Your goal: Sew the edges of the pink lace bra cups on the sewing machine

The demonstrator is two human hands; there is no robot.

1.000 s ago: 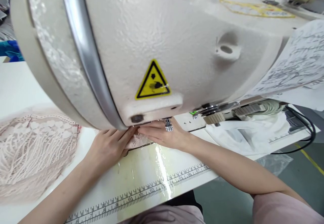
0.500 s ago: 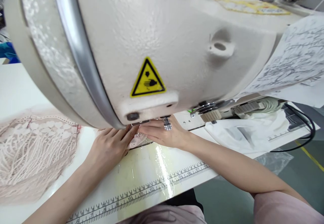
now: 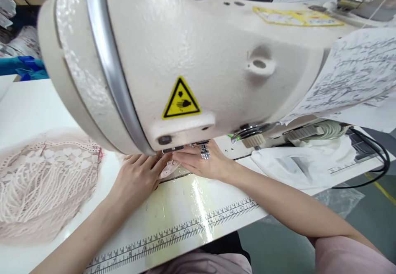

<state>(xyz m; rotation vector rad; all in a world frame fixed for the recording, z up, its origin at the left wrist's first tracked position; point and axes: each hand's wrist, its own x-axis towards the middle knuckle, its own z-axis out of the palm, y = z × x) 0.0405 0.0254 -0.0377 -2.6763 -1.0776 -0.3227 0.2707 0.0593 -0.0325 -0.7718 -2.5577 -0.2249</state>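
Observation:
Under the head of a white sewing machine (image 3: 216,59) lies a piece of pale pink lace fabric (image 3: 169,169), mostly covered by my hands. My left hand (image 3: 136,173) rests flat on its left side, fingers stretched forward and partly behind the machine head. From the right, my right hand (image 3: 208,160) lies on the same piece with its fingers extended to the left, close to the other hand. The needle area and the fingertips are hidden by the machine.
A larger pink lace piece (image 3: 46,183) lies on the table at left. White cloth (image 3: 291,164) and a roll of pale green tape (image 3: 332,129) are at right. A printed ruler (image 3: 161,241) follows the front edge. Black cables (image 3: 385,158) hang off the right side.
The camera view has shifted slightly, showing more of the machine's top and the background. Both hands stay almost in place on the lace.

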